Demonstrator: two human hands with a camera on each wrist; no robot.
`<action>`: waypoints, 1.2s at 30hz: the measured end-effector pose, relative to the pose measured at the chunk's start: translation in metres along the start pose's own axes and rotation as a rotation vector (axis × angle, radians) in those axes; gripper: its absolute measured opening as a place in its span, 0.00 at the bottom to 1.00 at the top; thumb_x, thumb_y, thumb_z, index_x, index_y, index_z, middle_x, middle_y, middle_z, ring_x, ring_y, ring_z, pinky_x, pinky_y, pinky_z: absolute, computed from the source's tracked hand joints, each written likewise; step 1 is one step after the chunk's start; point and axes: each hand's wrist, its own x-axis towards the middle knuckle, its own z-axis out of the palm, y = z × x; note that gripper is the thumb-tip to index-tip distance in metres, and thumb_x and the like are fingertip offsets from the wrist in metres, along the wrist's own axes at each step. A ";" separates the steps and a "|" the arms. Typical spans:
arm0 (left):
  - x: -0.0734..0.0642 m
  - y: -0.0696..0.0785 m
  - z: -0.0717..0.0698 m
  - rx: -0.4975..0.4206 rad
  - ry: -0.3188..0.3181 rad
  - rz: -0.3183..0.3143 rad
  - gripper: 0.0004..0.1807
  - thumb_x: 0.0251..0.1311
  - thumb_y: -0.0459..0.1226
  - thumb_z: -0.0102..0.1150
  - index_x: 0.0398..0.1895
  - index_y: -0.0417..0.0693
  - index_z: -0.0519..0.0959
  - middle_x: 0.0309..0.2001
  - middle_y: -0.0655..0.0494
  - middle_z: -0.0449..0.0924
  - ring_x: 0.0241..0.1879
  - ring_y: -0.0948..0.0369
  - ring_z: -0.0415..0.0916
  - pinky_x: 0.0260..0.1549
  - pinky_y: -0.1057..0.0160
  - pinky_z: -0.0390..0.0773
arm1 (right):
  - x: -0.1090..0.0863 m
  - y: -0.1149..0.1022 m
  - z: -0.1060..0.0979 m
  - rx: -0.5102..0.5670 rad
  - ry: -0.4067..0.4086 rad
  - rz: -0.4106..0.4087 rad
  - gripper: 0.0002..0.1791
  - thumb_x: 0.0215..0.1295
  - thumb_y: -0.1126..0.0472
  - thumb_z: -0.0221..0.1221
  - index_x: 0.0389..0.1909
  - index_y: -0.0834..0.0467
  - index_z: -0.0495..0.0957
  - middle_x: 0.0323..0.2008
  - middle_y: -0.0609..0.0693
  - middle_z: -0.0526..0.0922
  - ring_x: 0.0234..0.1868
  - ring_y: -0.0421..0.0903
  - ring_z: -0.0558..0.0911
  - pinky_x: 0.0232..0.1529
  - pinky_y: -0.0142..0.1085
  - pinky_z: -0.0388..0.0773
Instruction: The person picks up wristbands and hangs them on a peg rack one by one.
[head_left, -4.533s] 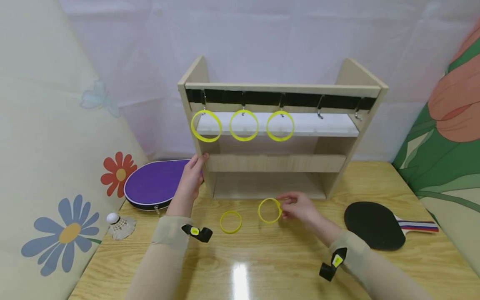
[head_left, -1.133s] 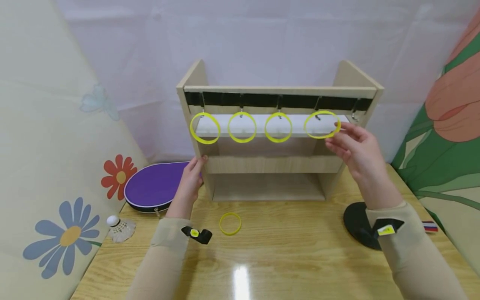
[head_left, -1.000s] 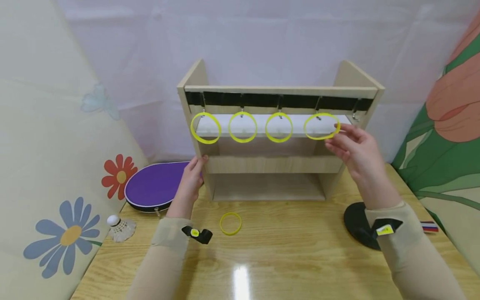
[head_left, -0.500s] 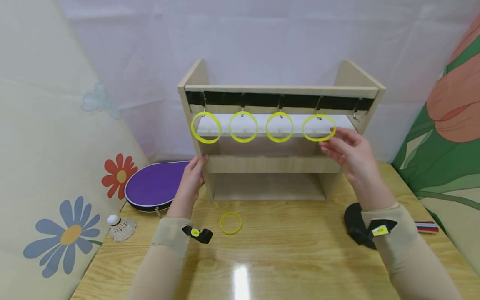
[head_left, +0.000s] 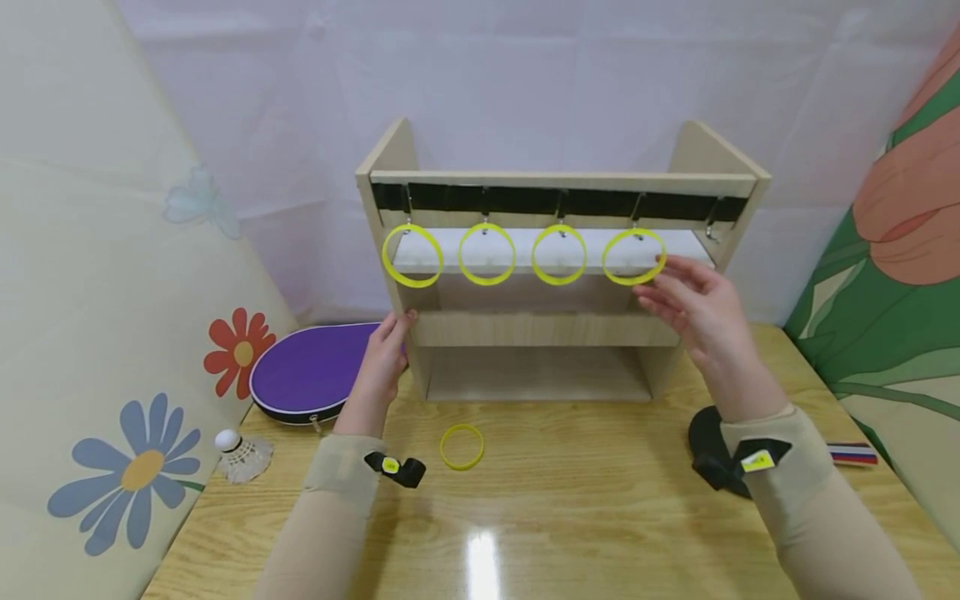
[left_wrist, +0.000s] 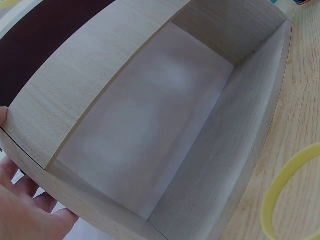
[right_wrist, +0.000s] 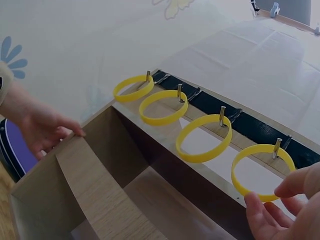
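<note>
My left hand grips the left side panel of a small wooden shelf rack, thumb on the front edge, other fingers on the outer side. Yellow rings hang in a row from hooks along the rack's black strip. At the fourth hook, my right hand pinches the right side of a yellow ring between thumb and fingers; in the right wrist view a metal hook passes through it. The rightmost hook is bare. Another yellow ring lies flat on the table.
A purple paddle case and a shuttlecock sit to the left on the wooden table. On the right, a black table tennis paddle lies partly hidden under my right forearm. Printed cloth hangs behind and at both sides.
My right hand has lifted one ring from the table to the fourth hook. Lately it has eased slightly left and down, and that ring looks rounder. My left hand has stayed on the rack.
</note>
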 end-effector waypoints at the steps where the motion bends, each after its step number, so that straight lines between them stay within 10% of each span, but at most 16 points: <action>1: 0.000 0.000 0.000 0.000 0.000 0.000 0.29 0.74 0.47 0.44 0.75 0.49 0.60 0.67 0.44 0.62 0.67 0.49 0.63 0.70 0.43 0.58 | 0.000 0.000 0.000 -0.002 -0.003 0.000 0.19 0.65 0.71 0.61 0.56 0.63 0.72 0.41 0.51 0.86 0.35 0.44 0.87 0.41 0.31 0.83; 24: -0.001 0.001 0.000 0.027 0.008 0.012 0.30 0.73 0.47 0.44 0.75 0.49 0.60 0.66 0.44 0.63 0.67 0.49 0.62 0.69 0.44 0.60 | -0.004 0.035 -0.006 -0.180 -0.022 0.063 0.10 0.71 0.70 0.54 0.48 0.55 0.74 0.35 0.44 0.85 0.36 0.39 0.87 0.40 0.30 0.83; 36: -0.001 0.001 0.000 0.021 0.005 -0.002 0.29 0.74 0.48 0.44 0.75 0.50 0.60 0.66 0.44 0.63 0.65 0.49 0.64 0.68 0.48 0.63 | -0.010 0.074 0.003 -0.250 -0.085 0.134 0.26 0.72 0.72 0.50 0.67 0.76 0.57 0.38 0.44 0.83 0.36 0.37 0.86 0.42 0.29 0.82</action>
